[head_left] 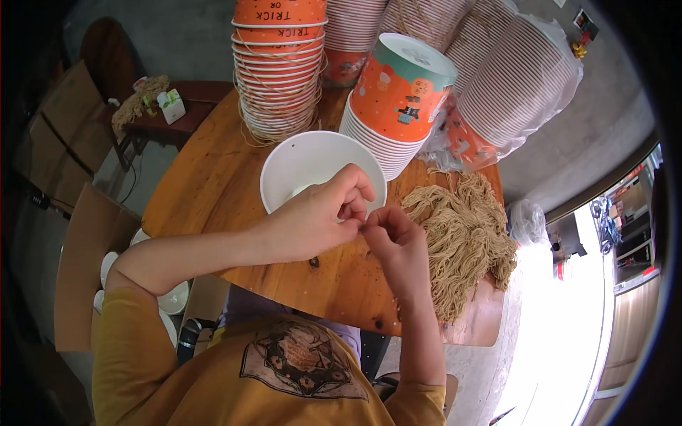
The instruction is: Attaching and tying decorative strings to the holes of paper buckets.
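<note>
A white paper bucket [288, 167] stands on the wooden table, its mouth facing up and a small hole near its far rim. My left hand [327, 216] is in front of the bucket's near right side, fingers curled and pinched together. Close against its fingertips, my right hand [398, 245] is also closed in a pinch. Whatever lies between the fingertips is too small to make out. A heap of tan cords [462, 238] lies on the table just right of my right hand.
Tall stacks of orange buckets [278, 71] with cords draped round them stand at the back. An upside-down stack of buckets [398, 99] and plastic-wrapped stacks [522, 78] are farther right. A cardboard box [89, 248] holding white buckets sits left of the round-edged table [206, 184].
</note>
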{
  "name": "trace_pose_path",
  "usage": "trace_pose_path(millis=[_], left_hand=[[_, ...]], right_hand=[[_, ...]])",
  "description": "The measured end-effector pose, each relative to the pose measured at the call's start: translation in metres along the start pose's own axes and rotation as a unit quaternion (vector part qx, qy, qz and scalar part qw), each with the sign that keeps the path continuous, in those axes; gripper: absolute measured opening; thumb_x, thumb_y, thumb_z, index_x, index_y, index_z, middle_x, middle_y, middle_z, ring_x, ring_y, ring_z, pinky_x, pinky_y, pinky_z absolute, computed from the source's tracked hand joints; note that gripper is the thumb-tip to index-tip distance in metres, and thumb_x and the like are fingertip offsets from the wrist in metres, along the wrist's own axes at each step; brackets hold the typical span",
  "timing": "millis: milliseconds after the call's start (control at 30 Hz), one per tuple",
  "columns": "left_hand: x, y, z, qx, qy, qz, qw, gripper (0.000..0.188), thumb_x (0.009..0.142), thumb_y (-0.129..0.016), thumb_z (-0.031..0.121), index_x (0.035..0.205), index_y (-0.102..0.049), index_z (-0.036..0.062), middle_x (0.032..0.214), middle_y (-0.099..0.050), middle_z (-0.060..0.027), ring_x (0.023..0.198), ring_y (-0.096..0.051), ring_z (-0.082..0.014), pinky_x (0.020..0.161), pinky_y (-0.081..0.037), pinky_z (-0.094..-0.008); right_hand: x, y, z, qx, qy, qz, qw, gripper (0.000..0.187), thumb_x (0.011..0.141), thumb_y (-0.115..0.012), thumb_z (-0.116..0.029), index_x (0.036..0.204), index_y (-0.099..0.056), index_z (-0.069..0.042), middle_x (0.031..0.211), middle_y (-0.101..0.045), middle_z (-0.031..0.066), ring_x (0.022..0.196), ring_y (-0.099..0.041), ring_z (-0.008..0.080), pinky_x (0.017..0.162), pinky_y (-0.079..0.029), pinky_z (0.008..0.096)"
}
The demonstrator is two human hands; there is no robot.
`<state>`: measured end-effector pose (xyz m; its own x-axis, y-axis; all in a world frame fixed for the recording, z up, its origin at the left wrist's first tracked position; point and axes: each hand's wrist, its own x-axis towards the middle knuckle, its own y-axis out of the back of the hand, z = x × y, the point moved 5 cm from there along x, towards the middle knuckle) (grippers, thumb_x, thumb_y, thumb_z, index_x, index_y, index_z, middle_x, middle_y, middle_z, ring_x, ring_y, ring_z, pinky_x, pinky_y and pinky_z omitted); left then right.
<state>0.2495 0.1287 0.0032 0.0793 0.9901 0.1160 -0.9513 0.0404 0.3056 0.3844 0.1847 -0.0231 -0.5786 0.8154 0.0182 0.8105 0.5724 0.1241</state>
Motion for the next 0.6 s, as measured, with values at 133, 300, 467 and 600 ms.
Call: trace_pose_path(millis=[133,300,467,600], left_hand=[[0.0,0.001,0.005,0.018,-0.017,0.013,1.0,0.03,0.086,-0.055,-0.005,0.11,-0.04,0.006,0.084,-0.057,-0.0032,0.082,-0.054,-0.0111,0.077,-0.045,-0.0275],[0.001,0.003,0.002,0.008,-0.03,0.009,0.999,0.03,0.086,-0.055,-0.004,0.11,-0.04,0.006,0.084,-0.056,-0.0024,0.081,-0.053,-0.0103,0.078,-0.044,-0.0276],[0.001,0.001,0.002,-0.016,-0.02,-0.003,1.0,0.029,0.086,-0.056,-0.003,0.109,-0.039,0.0058,0.084,-0.056,-0.0021,0.08,-0.053,-0.0101,0.078,-0.044,-0.027],[0.001,0.0,0.004,-0.019,-0.008,-0.008,1.0,0.029,0.087,-0.055,-0.003,0.109,-0.039,0.0058,0.083,-0.056,-0.002,0.081,-0.052,-0.0098,0.078,-0.044,-0.0267]], right_hand=[[-0.001,0.005,0.002,0.118,-0.147,-0.05,0.981,0.012,0.089,-0.061,-0.019,0.089,-0.062,-0.007,0.065,-0.055,-0.0038,0.049,-0.041,0.0008,0.045,-0.029,0.0171],[-0.009,0.004,0.003,0.169,-0.117,-0.06,0.977,0.013,0.092,-0.059,-0.021,0.093,-0.062,-0.008,0.068,-0.056,-0.0042,0.049,-0.04,-0.0001,0.044,-0.029,0.016],[-0.015,-0.005,0.003,0.118,-0.03,0.002,0.993,0.011,0.094,-0.058,-0.018,0.094,-0.059,-0.007,0.073,-0.058,-0.0036,0.053,-0.044,0.0004,0.046,-0.031,0.0163],[-0.013,-0.003,0.0,0.086,0.023,0.03,0.996,0.011,0.094,-0.059,-0.018,0.093,-0.059,-0.006,0.074,-0.059,-0.0031,0.054,-0.044,0.0012,0.046,-0.032,0.0169]])
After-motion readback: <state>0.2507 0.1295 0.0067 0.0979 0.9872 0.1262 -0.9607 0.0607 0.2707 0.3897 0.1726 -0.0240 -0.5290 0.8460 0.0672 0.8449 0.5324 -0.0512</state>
